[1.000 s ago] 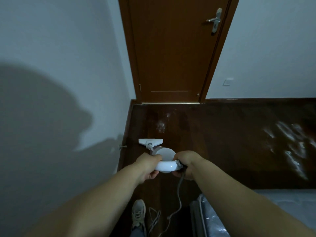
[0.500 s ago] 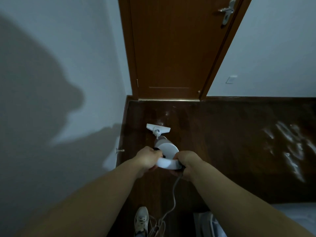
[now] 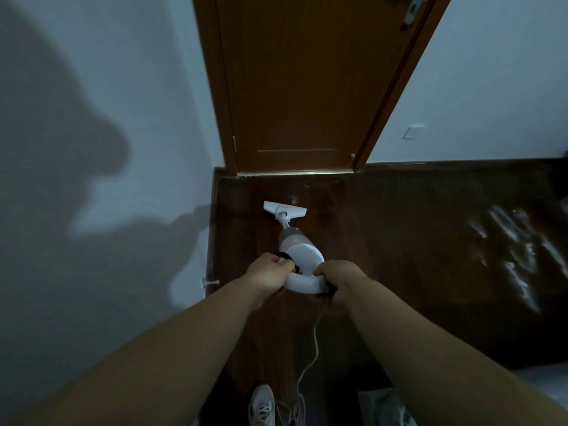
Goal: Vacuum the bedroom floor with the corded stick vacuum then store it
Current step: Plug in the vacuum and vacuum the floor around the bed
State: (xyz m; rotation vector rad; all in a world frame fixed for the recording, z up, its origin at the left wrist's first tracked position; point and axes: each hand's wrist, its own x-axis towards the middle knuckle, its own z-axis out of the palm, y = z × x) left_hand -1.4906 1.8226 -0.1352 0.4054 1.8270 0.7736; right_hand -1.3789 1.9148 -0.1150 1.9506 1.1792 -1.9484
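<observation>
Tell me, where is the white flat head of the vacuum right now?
In the head view, the white flat vacuum head sits on the dark wooden floor just left of centre, a short way before the closed brown door, near the left wall.

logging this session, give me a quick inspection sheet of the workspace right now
surface: dark wooden floor, glossy, pale glare patches at right
job's things: white stick vacuum, floor head down on the floor short of the door
clutter: nothing seen
grippers: left hand and right hand both grip the loop handle
cables: white cord trails from the handle back to a loose heap by the shoe
surroundings: closed brown door, white walls, doorstop on the left skirting
</observation>
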